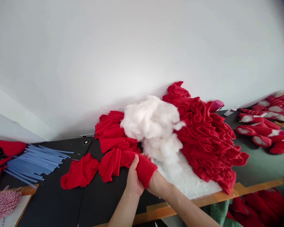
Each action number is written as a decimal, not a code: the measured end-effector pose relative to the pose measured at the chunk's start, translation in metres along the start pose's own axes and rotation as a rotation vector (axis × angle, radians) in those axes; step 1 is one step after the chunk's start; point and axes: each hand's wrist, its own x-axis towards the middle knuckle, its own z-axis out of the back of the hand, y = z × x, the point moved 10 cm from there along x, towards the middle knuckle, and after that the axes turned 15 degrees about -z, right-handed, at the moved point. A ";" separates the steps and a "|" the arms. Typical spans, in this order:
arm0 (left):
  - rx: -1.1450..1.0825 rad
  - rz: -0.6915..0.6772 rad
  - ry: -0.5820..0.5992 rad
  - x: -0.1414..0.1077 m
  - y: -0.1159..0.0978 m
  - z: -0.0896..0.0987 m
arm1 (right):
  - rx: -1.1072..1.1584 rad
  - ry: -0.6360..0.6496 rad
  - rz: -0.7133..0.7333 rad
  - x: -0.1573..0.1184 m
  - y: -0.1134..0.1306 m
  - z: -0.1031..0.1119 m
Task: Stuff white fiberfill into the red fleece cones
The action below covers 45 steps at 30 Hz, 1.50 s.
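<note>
My left hand [133,178] is wrapped around a red fabric tube [145,168], thumb on top and fingertips showing at its far side. Into the tube's open end goes my right hand [156,184]; its fingers are hidden inside the cloth, so I cannot tell whether they hold anything. Just behind the tube lies a fluffy heap of white stuffing [153,118], partly on a white sheet [196,186]. Several red fabric pieces [115,140] lie crumpled to the left of the stuffing, and another red piece [80,171] rests farther left on the black table [59,201].
A big pile of red fabric pieces [203,135] stands right of the stuffing. Stuffed red pieces [262,129] and a small white bottle [231,111] lie far right. Blue strips [38,162] and red-and-white cord [4,203] are at left. A wall [109,56] bounds the back.
</note>
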 end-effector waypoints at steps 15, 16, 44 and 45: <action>0.063 -0.110 -0.185 0.014 -0.003 0.004 | -0.112 -0.691 -0.223 -0.087 0.000 0.116; 0.082 -0.119 -0.173 0.011 0.000 0.003 | -0.275 -0.759 -0.138 -0.087 0.017 0.114; 0.236 -0.104 0.063 -0.018 0.002 -0.009 | -1.061 -0.385 0.403 -0.086 0.054 0.051; 0.215 -0.146 0.057 -0.017 -0.003 -0.012 | -1.024 -0.379 0.381 -0.085 0.055 0.049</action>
